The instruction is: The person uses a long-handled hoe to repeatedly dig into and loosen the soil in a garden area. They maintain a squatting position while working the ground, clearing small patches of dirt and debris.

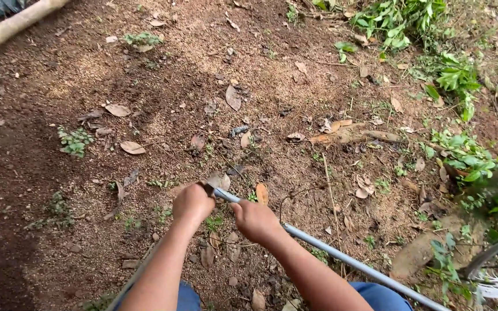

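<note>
While both the left hand [193, 204] and right hand [256, 220] close their fingers round a grey metal pipe [341, 258], dry leaves [233, 97], a root [353, 136] and weeds [462, 152] litter the bare soil [59, 80] ahead.

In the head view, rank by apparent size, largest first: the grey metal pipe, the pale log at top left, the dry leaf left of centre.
1. grey metal pipe, though nearness inflates it
2. pale log, cut off by the frame
3. dry leaf
</note>
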